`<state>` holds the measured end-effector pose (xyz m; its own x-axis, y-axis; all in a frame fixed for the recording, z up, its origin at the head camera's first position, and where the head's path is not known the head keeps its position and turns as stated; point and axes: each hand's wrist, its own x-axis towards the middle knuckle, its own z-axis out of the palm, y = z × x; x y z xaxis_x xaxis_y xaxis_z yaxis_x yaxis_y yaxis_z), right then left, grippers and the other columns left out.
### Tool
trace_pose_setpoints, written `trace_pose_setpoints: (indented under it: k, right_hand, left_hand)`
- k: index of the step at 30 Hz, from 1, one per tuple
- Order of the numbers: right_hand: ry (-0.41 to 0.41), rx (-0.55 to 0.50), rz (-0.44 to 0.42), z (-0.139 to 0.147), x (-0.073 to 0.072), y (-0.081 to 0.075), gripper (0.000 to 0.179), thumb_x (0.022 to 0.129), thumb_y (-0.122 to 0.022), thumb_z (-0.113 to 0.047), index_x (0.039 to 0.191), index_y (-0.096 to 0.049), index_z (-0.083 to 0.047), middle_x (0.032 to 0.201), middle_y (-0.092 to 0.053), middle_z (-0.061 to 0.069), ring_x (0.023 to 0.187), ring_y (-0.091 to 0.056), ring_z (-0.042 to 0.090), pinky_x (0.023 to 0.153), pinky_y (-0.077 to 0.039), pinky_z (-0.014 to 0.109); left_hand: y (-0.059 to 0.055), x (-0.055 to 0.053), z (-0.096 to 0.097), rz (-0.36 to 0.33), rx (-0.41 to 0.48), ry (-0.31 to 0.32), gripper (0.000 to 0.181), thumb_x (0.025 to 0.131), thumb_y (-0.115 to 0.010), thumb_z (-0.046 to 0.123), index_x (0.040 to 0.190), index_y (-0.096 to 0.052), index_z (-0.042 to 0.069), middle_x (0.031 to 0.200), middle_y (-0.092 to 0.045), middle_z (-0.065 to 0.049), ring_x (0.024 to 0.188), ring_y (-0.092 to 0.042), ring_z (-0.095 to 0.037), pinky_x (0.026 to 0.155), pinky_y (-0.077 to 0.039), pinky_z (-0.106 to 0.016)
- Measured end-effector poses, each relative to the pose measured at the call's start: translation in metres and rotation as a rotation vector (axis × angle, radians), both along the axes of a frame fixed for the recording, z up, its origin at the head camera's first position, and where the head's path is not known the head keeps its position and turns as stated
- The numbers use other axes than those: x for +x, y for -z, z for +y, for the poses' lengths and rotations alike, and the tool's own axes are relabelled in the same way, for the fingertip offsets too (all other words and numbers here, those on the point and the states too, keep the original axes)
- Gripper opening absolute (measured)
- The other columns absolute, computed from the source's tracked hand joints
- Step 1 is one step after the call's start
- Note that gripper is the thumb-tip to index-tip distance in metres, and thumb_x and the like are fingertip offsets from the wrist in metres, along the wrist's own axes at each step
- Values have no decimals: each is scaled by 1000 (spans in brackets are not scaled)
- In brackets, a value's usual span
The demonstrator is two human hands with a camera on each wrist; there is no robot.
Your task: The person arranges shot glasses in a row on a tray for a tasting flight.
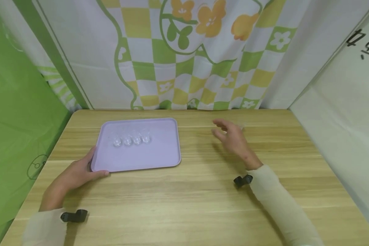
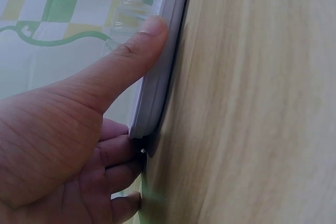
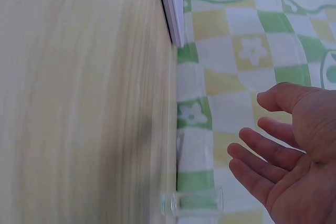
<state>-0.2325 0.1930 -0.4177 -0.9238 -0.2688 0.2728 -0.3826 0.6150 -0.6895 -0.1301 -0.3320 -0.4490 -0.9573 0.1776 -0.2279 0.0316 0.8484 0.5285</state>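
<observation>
Four clear glasses [image 1: 136,139] on a tray [image 1: 164,150]
Likely light, slippery, fragile; best pinched by the sides. Gripping tray with left hand [image 1: 77,173], nothing in relaxed right hand [image 1: 233,139].

A wood-grain table [image 1: 178,205] carries a lilac tray [image 1: 163,150] and, right of it, an upright clear glass [image 3: 197,202]

Left grip [image 2: 68,129] holds tray [image 2: 156,85] (by edge).

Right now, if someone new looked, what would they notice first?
Probably the purple tray on the left of the table, holding four clear cups in a row, its near-left corner gripped by the left hand. Next, the bright flowery curtain behind. The right hand hovers near another clear cup.
</observation>
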Motion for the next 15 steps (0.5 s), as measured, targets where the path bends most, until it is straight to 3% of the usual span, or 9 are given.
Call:
trace_pose_setpoints:
  k: [15]
  right_hand:
    - [99, 10, 4, 34, -8, 3, 42, 102, -66, -14, 139, -58, 4, 142, -58, 23, 126, -57, 47, 107, -47, 53]
  left_hand:
    - [-2, 1, 1, 3, 3, 2, 123, 90, -75, 55, 161, 6, -4, 152, -19, -49, 134, -27, -69, 107, -28, -75]
